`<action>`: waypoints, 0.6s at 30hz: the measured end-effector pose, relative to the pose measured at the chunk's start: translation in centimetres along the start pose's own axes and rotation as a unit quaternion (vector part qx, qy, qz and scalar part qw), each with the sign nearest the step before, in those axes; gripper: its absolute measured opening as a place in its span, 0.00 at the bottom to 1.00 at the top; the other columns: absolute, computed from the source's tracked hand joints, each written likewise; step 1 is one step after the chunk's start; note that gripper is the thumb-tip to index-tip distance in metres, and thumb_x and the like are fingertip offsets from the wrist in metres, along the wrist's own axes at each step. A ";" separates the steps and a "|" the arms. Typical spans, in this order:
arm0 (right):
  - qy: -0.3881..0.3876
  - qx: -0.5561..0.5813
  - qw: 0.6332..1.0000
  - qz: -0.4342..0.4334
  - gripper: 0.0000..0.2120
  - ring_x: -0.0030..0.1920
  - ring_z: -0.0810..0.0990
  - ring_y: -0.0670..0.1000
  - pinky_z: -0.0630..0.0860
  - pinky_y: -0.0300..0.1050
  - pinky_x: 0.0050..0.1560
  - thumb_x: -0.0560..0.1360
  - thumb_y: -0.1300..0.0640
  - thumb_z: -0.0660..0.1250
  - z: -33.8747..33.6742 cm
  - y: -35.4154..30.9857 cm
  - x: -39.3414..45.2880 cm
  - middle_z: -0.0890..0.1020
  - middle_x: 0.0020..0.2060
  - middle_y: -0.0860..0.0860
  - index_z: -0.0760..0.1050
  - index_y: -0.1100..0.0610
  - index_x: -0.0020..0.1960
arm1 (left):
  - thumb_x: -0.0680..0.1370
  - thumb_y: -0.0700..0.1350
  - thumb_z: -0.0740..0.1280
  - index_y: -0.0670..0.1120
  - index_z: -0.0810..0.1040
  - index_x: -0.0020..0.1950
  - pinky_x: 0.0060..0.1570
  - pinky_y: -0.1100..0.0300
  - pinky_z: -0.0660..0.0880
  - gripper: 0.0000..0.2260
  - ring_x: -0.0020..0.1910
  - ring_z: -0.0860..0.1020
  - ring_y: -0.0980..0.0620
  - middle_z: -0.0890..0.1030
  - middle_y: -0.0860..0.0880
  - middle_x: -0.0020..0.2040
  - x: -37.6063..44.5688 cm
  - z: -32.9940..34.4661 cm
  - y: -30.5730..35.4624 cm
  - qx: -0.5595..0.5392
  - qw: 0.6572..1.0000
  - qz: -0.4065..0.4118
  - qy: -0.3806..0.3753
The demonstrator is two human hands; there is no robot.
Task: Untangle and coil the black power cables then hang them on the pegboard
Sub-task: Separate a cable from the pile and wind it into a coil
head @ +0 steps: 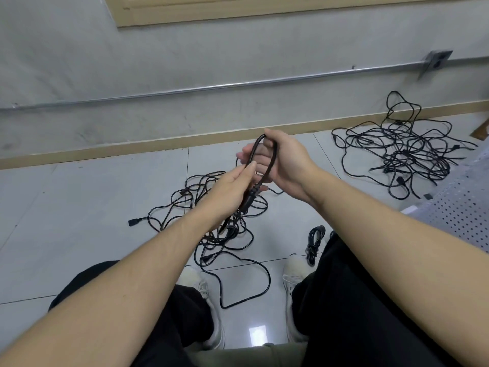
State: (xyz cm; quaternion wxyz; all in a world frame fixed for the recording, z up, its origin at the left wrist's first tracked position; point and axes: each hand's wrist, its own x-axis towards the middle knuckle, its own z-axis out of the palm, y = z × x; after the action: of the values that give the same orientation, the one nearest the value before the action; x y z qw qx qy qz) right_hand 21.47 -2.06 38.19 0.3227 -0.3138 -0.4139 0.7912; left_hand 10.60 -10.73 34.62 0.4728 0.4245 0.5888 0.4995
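Note:
A black power cable loop (272, 161) is held up in front of me over the floor. My right hand (284, 161) grips the top of the loop. My left hand (232, 185) pinches the loop's left strand, with the cable's lower part running down past its palm. Below the hands a tangle of black cables (211, 223) lies on the tiles, and one strand trails towards my feet. A larger tangle of cables (404, 152) lies at the far right by the wall. A small coiled cable (315, 243) rests on the floor beside my right shoe.
I sit with both legs in black trousers and white shoes (201, 284) on grey floor tiles. A white perforated board (460, 207) lies at the right edge. A metal conduit (211, 88) runs along the grey wall to an outlet box (436, 60).

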 end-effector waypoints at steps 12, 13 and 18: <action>0.059 0.028 0.997 0.047 0.16 0.27 0.70 0.52 0.75 0.48 0.40 0.87 0.51 0.52 -0.6 0.6 1.5 0.69 0.27 0.51 0.70 0.57 0.44 | 0.84 0.36 0.63 0.47 0.70 0.49 0.25 0.65 0.62 0.07 0.29 0.67 0.55 0.85 0.43 0.55 -0.2 -0.4 -0.9 -0.049 0.988 -0.096 -0.110; 0.058 0.032 0.997 0.049 0.18 0.27 0.70 0.52 0.75 0.49 0.41 0.87 0.51 0.51 -0.9 0.4 1.6 0.68 0.26 0.50 0.68 0.55 0.41 | 0.84 0.38 0.63 0.47 0.72 0.51 0.24 0.66 0.61 0.05 0.29 0.67 0.56 0.84 0.45 0.54 -0.1 -0.6 -0.8 -0.061 0.985 -0.111 -0.115; 0.086 0.015 0.994 0.062 0.20 0.29 0.69 0.53 0.71 0.48 0.40 0.86 0.49 0.50 -1.7 0.5 2.3 0.69 0.26 0.50 0.64 0.53 0.37 | 0.86 0.54 0.59 0.48 0.77 0.57 0.18 0.69 0.54 0.12 0.27 0.62 0.57 0.75 0.51 0.41 0.2 -0.4 0.2 -0.114 0.970 -0.181 -0.119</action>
State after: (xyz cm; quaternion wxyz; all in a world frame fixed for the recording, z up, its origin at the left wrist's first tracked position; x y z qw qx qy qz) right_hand 21.31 0.25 36.46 0.3122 -0.4014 -0.3525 0.7856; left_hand 10.20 -10.57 34.79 0.6672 0.3108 0.5344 0.4156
